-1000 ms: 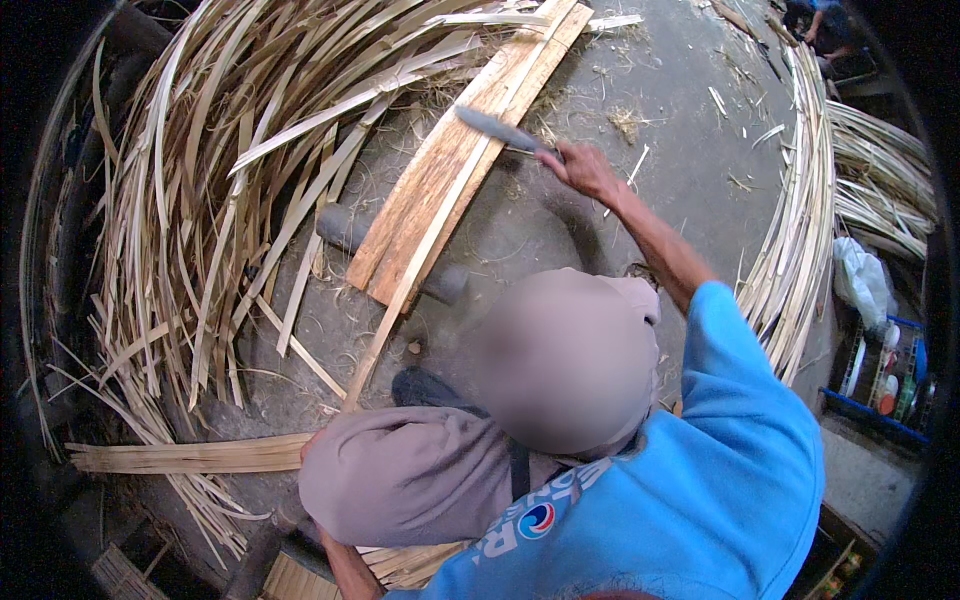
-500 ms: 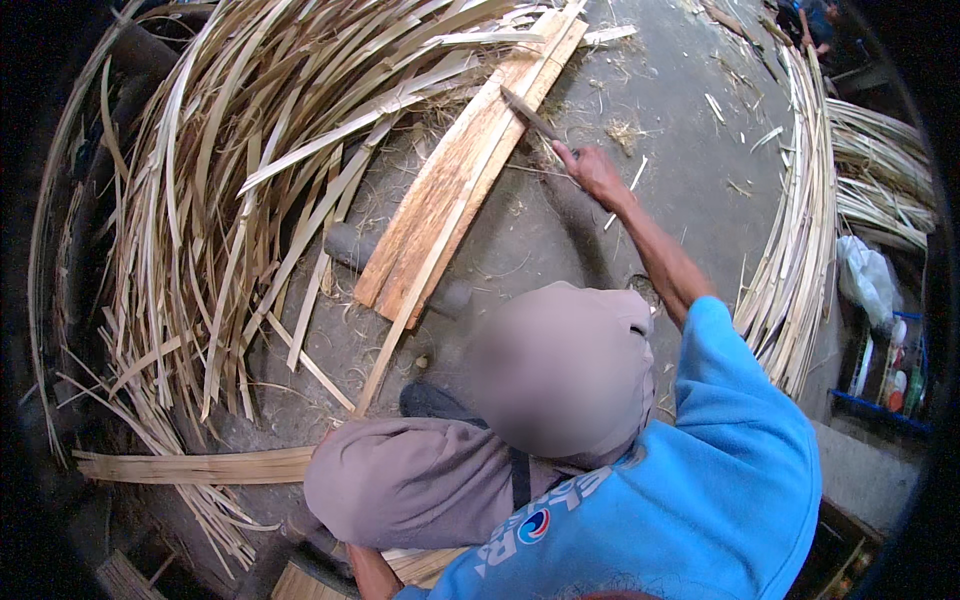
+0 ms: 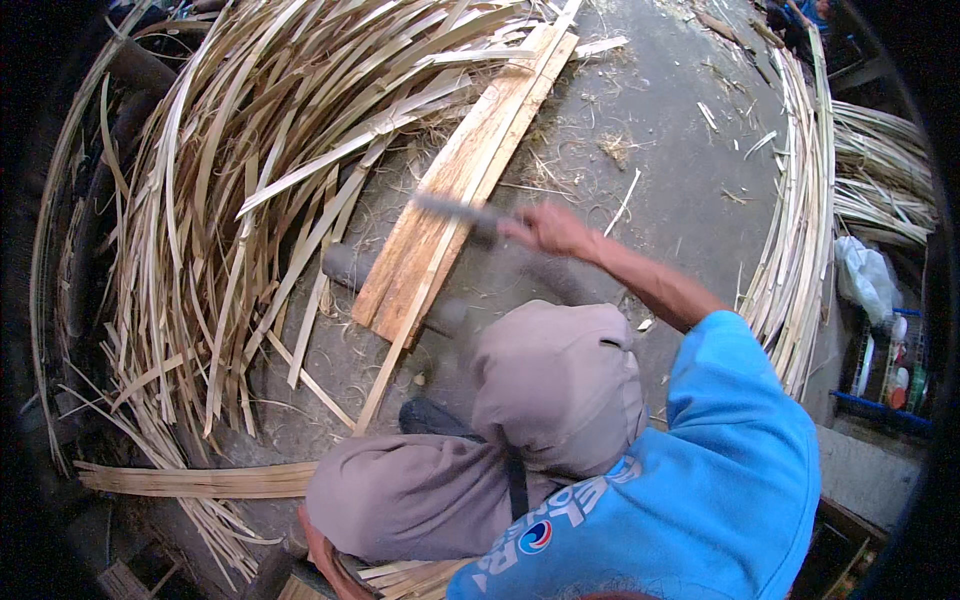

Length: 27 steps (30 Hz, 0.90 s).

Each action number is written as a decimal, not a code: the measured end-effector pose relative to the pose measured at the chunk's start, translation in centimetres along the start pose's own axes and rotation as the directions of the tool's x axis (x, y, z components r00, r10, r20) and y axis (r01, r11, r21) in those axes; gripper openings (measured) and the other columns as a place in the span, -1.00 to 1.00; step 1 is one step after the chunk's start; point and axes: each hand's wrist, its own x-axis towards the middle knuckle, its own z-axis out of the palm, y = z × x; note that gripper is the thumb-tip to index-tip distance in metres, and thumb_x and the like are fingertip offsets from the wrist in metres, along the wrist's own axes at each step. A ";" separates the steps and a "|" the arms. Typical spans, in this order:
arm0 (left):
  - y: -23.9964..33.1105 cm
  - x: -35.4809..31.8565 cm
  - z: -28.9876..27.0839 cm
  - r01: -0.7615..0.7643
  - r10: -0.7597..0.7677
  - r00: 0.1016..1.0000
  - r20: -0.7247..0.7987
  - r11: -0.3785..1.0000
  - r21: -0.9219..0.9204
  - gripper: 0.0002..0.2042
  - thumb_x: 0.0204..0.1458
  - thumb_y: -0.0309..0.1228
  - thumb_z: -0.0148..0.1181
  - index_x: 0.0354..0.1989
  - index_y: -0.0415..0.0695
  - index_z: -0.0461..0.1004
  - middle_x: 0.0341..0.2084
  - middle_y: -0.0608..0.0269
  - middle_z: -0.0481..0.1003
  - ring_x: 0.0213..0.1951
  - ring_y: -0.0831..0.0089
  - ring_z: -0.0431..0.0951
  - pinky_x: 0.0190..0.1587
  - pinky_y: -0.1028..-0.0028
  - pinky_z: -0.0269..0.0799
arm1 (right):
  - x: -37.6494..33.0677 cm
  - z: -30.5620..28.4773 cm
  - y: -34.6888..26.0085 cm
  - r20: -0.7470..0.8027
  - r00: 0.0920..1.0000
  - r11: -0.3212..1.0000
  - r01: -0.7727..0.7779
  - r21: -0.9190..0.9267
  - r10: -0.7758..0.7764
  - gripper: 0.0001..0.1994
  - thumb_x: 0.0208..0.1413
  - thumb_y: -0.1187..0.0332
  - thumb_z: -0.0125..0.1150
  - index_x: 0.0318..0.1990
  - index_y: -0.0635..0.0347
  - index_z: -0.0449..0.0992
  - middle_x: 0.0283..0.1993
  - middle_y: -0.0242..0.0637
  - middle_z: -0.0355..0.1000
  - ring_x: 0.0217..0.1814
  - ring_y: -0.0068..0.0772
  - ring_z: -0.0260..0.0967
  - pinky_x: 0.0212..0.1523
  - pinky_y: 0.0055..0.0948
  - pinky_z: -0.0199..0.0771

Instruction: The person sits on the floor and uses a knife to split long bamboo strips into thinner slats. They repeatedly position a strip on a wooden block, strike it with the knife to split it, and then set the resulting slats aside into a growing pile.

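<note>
My right hand [image 3: 560, 232] is closed around the handle of a long-bladed knife [image 3: 455, 208], blurred by motion. Its blade lies across a narrow pale strip [image 3: 432, 262], which runs lengthwise along a flat wooden board [image 3: 400, 262]. The strip continues past the board's near end toward my bent left knee. Low at the left, part of my left arm or hand [image 3: 322, 555] shows beside that knee; its fingers are hidden. Whether it holds anything does not show.
A large heap of long pale strips [image 3: 215, 190] spreads over the left. More strips lie in bundles [image 3: 790, 230] on the right, near a white plastic bag [image 3: 865, 278] and a blue-edged crate [image 3: 885, 400]. Shavings litter the grey floor [image 3: 690, 150]. A dark round piece [image 3: 345, 265] props the board.
My right hand has brought the knife from the board's far part toward me and leftward along the strip. My left arm has shifted left beside the knee.
</note>
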 end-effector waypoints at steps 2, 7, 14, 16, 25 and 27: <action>-2.2 -1.8 -1.2 0.024 -0.024 1.000 0.001 1.000 0.007 -0.50 0.18 0.01 0.18 -0.61 -0.19 0.45 -0.75 0.42 0.30 -0.62 0.58 0.20 -0.56 0.45 0.07 | -1.8 1.6 0.4 0.041 0.950 0.948 0.311 -0.069 -0.309 -0.29 0.19 -0.36 -0.08 -0.28 0.24 0.57 -0.47 -0.04 0.53 -0.40 0.04 0.52 -0.23 0.01 0.48; -3.1 -1.8 -3.5 0.005 -0.008 0.998 0.056 0.999 0.052 -0.52 0.18 0.01 0.17 -0.59 -0.17 0.45 -0.73 0.42 0.30 -0.60 0.57 0.20 -0.54 0.45 0.07 | 5.3 -7.2 15.3 -0.412 0.730 0.838 -0.495 0.232 0.545 -0.25 0.23 -0.28 -0.03 -0.47 0.42 0.56 -0.60 -0.03 0.47 -0.52 -0.10 0.48 -0.33 -0.08 0.45; 4.9 -2.1 2.1 -0.006 -0.006 0.996 0.088 0.991 0.133 -0.58 0.17 0.00 0.16 -0.51 -0.13 0.46 -0.64 0.40 0.33 -0.53 0.53 0.24 -0.46 0.43 0.11 | -4.1 5.3 -6.2 0.034 0.975 0.972 0.215 0.092 -0.219 -0.43 0.21 -0.19 0.10 -0.34 0.26 0.58 -0.47 -0.05 0.52 -0.45 -0.22 0.46 -0.38 -0.08 0.41; 8.3 -1.7 4.6 -0.058 0.040 0.994 0.104 0.983 0.172 -0.59 0.17 0.00 0.16 -0.49 -0.11 0.47 -0.62 0.39 0.33 -0.51 0.52 0.25 -0.44 0.43 0.12 | -6.4 5.5 -7.6 0.052 0.944 0.945 0.325 0.045 -0.327 -0.43 0.22 -0.19 0.09 -0.36 0.25 0.57 -0.46 0.00 0.52 -0.43 -0.08 0.49 -0.36 -0.03 0.43; 17.5 3.9 9.9 -0.231 0.229 0.973 0.032 0.952 0.203 -0.65 0.16 0.00 0.14 -0.39 -0.05 0.49 -0.51 0.36 0.37 -0.41 0.47 0.30 -0.35 0.40 0.17 | -2.0 0.4 -3.1 -0.002 0.987 0.981 0.157 -0.118 -0.159 -0.41 0.17 -0.22 0.11 -0.38 0.25 0.60 -0.40 0.11 0.54 -0.34 0.12 0.56 -0.29 -0.03 0.52; 16.5 3.5 9.2 -0.227 0.225 0.974 0.036 0.953 0.199 -0.66 0.16 0.00 0.14 -0.36 -0.04 0.49 -0.48 0.35 0.38 -0.39 0.45 0.31 -0.33 0.40 0.18 | -1.2 0.5 -1.0 -0.026 0.972 0.967 0.229 -0.113 -0.233 -0.38 0.18 -0.25 0.09 -0.41 0.25 0.58 -0.45 0.08 0.52 -0.44 0.03 0.50 -0.35 -0.04 0.46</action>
